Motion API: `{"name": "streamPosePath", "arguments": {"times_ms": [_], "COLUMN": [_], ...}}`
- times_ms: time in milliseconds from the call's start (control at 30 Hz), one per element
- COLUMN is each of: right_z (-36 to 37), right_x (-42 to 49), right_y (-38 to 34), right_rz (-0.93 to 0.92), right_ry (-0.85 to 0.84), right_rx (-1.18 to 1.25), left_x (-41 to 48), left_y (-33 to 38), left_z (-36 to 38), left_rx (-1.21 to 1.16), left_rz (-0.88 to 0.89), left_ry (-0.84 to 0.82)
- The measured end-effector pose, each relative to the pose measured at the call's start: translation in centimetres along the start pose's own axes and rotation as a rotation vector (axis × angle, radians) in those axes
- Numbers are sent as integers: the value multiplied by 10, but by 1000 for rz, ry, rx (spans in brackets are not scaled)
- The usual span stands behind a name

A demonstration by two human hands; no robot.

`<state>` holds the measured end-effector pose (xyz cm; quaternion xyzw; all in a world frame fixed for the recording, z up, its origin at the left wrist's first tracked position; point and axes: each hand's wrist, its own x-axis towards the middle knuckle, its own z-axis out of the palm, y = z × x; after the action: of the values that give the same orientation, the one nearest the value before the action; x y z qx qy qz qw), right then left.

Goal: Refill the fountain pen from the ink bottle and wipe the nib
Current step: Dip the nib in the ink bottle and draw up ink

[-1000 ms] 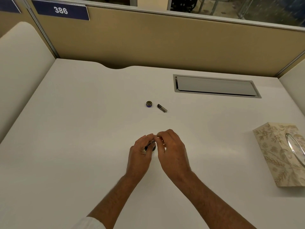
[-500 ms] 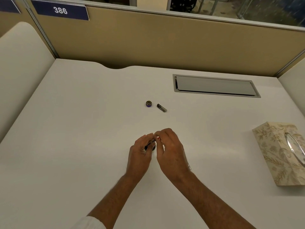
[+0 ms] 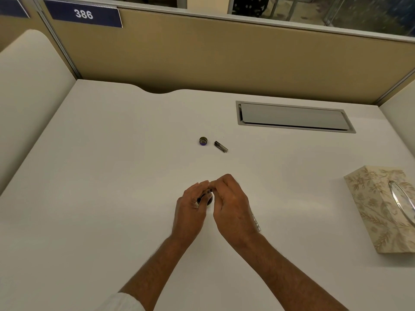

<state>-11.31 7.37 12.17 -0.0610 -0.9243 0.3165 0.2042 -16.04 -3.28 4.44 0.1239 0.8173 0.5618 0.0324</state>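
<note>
I am looking down on a wide white bench (image 3: 101, 198), where two bare forearms reach in from the bottom edge and meet near the middle front. The left hand (image 3: 190, 212) has its fingers curled round a small dark ink bottle (image 3: 207, 198). It grasps the bottle from the left side, and the bottle stands on the bench, mostly hidden between the two hands. The right hand (image 3: 233, 209) arches over the bottle from the right. Its fingers are bunched and bent, and their tips meet the left fingertips just above the bottle. I cannot tell what they pinch, if anything. A slim silvery piece (image 3: 256, 222) shows at the outer edge of the right hand, near the wrist. I cannot tell whether it is held or lies on the bench.

Farther back, well apart from the hands, a small round dark cap with a purple band (image 3: 203, 141) sits on the bench. Just to its right lies a short dark cylinder with a silver end (image 3: 221, 146), tilted on a diagonal, and the two do not touch.

A cream tissue box with a floral print (image 3: 381, 209) stands at the right edge. A grey recessed metal hatch (image 3: 294, 116) is set into the bench at the back right. A beige partition (image 3: 224, 59) closes off the back and carries a blue plate reading 386 (image 3: 84, 14). A white sleeve (image 3: 125, 301) covers the left arm at the bottom edge.
</note>
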Motion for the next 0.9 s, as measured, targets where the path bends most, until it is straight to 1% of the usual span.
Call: {"name": "streamPosePath", "arguments": {"times_ms": [300,633,900], "right_z": [-1,-1,1], "right_x": [-1,-4,-4], "right_y": [1,2,3], "right_rz": [-21,53,51], "right_ry": [1,20,14], "right_rx": [-9,-15,-21], "left_x": [-1,-4,-7], "left_y": [0,2,2], "left_z": [1,-1,-2], "left_rx": [-6,10,-9], "left_rz": [18,5,-7], "left_ry": [-7,-11,-18]}}
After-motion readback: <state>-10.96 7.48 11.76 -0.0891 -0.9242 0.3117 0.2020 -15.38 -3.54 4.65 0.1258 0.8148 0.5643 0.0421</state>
